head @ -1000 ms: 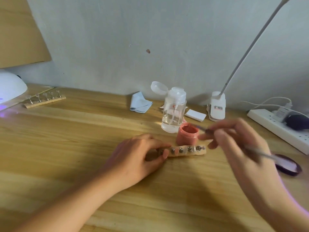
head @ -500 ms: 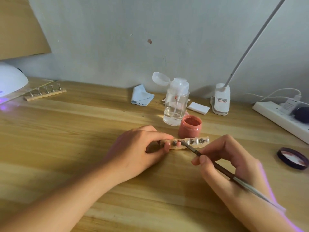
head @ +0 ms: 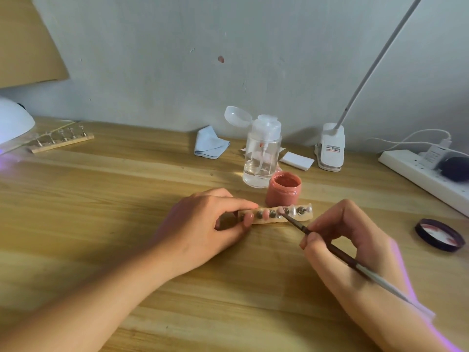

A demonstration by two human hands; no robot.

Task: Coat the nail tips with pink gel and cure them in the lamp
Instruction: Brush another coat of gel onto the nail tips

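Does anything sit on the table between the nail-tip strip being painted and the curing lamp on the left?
No object lies on the bare table between the nail-tip strip and the lamp. A second strip of stands lies close beside the lamp, toward the wall. The left hand grips the nail-tip strip's left end.

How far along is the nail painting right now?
Done: the gel jar is open, its lid set aside, and one tip near the left of the strip looks pink. In hand: the left hand steadies the strip while the right hand holds the brush on a middle tip. Left: the clear tips to the right, then curing in the lamp.
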